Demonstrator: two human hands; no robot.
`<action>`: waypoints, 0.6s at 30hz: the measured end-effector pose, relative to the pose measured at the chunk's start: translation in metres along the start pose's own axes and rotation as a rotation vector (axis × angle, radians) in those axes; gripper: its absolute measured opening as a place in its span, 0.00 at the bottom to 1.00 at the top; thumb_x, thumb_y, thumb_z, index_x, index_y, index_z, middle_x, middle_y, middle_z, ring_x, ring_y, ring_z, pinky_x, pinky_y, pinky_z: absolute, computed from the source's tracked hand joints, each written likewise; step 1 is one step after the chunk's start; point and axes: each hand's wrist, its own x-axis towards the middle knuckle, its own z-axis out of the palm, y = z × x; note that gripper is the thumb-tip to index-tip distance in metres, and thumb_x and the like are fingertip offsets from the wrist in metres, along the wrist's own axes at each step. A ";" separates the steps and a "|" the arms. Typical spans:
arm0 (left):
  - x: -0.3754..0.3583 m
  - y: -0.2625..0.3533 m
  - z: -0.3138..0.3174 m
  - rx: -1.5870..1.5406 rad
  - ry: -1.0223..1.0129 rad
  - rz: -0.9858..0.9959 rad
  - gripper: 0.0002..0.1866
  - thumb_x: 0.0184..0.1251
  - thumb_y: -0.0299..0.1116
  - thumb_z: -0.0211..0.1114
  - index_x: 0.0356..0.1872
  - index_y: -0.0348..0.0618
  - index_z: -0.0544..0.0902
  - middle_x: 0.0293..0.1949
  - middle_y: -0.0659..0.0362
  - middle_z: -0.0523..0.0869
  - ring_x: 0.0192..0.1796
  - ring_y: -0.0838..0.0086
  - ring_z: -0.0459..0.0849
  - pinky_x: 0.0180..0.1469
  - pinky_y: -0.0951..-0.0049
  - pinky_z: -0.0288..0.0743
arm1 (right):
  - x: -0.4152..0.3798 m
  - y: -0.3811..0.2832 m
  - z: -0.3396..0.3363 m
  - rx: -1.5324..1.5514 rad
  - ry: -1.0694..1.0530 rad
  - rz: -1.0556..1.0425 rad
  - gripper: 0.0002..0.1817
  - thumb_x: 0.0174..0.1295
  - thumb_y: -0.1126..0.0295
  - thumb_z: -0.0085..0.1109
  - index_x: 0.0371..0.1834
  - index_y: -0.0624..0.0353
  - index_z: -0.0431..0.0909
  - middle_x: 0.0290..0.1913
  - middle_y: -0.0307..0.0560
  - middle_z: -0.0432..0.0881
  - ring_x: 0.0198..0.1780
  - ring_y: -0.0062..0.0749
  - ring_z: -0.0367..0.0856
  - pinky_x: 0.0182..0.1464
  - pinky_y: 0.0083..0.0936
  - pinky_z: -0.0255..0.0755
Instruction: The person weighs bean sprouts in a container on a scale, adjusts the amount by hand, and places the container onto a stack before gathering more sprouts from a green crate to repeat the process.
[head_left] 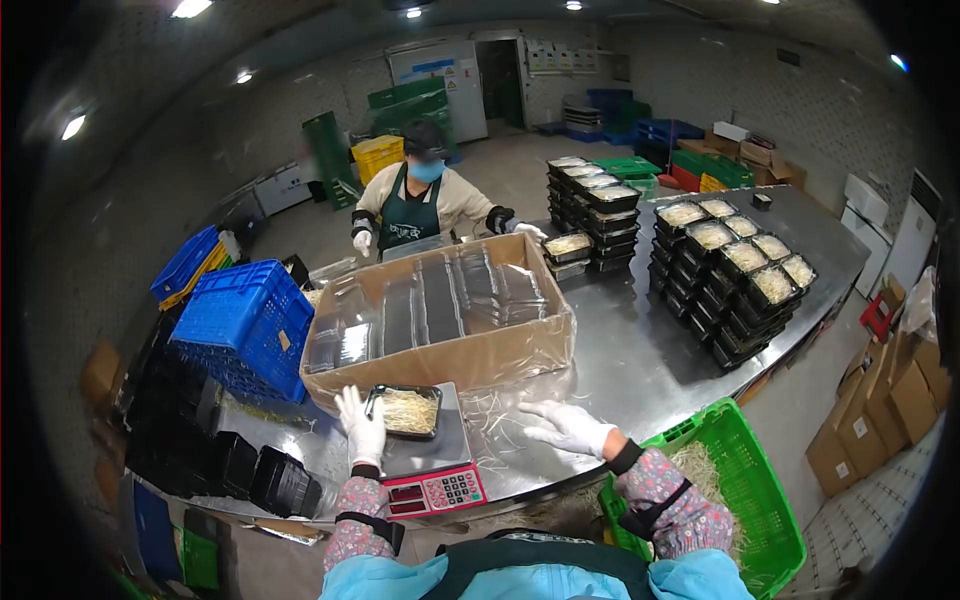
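A black plastic tray (pixel 411 411) filled with pale bean sprouts sits on the plate of a red digital scale (pixel 436 492). My left hand (pixel 361 428), in a white glove, is at the tray's left side with its fingers spread and the thumb by the rim. My right hand (pixel 567 428), also gloved, is stretched out over the steel table, fingers extended and nothing in them. Loose sprouts (pixel 490 412) lie scattered between the scale and that hand. Below my right forearm stands a green crate (pixel 768 486) with more sprouts inside.
A cardboard box (pixel 450 362) of clear plastic lids stands beyond the scale. Stacked filled trays (pixel 740 265) occupy the table's right side. Blue crates (pixel 243 325) and empty black trays (pixel 285 482) are on the left. A co-worker (pixel 425 200) stands across the table, one hand near stacked trays.
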 end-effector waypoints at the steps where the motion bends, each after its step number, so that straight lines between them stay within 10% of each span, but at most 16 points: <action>1: 0.008 0.019 0.003 0.005 -0.031 0.093 0.38 0.67 0.47 0.64 0.74 0.39 0.63 0.77 0.46 0.58 0.80 0.48 0.47 0.78 0.46 0.40 | 0.025 -0.011 0.008 0.048 0.021 -0.033 0.33 0.70 0.48 0.54 0.72 0.54 0.66 0.63 0.63 0.76 0.64 0.54 0.75 0.66 0.40 0.68; 6: 0.023 0.043 0.035 0.263 -0.454 0.472 0.38 0.66 0.56 0.60 0.74 0.51 0.66 0.75 0.52 0.64 0.78 0.49 0.56 0.74 0.37 0.47 | 0.154 -0.026 0.098 0.086 0.169 -0.103 0.35 0.72 0.47 0.49 0.73 0.59 0.63 0.70 0.64 0.68 0.71 0.55 0.67 0.70 0.44 0.63; 15: 0.024 0.030 0.051 0.330 -0.444 0.527 0.38 0.64 0.53 0.57 0.75 0.50 0.64 0.74 0.53 0.66 0.78 0.51 0.56 0.72 0.32 0.47 | 0.208 -0.029 0.162 0.148 0.136 0.249 0.38 0.71 0.45 0.47 0.74 0.63 0.58 0.66 0.67 0.70 0.61 0.64 0.74 0.62 0.47 0.70; 18: 0.021 0.029 0.051 0.271 -0.411 0.518 0.38 0.64 0.52 0.60 0.73 0.48 0.66 0.74 0.52 0.66 0.77 0.52 0.58 0.73 0.34 0.47 | 0.214 -0.011 0.171 0.211 0.217 0.175 0.30 0.71 0.48 0.48 0.67 0.60 0.70 0.61 0.63 0.76 0.57 0.59 0.78 0.59 0.45 0.72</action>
